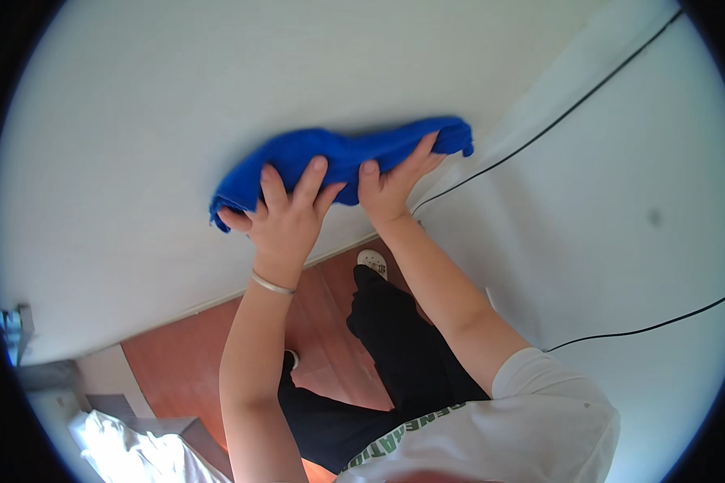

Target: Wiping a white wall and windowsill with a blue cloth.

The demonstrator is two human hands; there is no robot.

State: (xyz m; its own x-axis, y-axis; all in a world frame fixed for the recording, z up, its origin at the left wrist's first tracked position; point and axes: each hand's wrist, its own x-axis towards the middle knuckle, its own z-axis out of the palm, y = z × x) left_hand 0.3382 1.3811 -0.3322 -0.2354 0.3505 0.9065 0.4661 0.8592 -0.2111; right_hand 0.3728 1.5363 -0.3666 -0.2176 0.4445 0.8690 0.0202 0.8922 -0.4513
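A bright blue cloth (342,157), bunched into a long folded strip, lies against the pale wall (217,72). My left hand (286,205) presses on its left part with the fingers spread, holding it to the wall. On the right part, my right hand (395,185) holds the cloth too; its thumb stands apart and the other fingers reach along the cloth's right end, partly hidden in a fold. A light-coloured bangle (273,284) circles my left wrist.
A black cable (556,122) runs up along the corner beside the right-hand wall (620,241); another cable (644,330) crosses that wall lower down. Below is a reddish-brown floor (181,338) with my white shoe (372,262). White fabric (137,451) lies at lower left.
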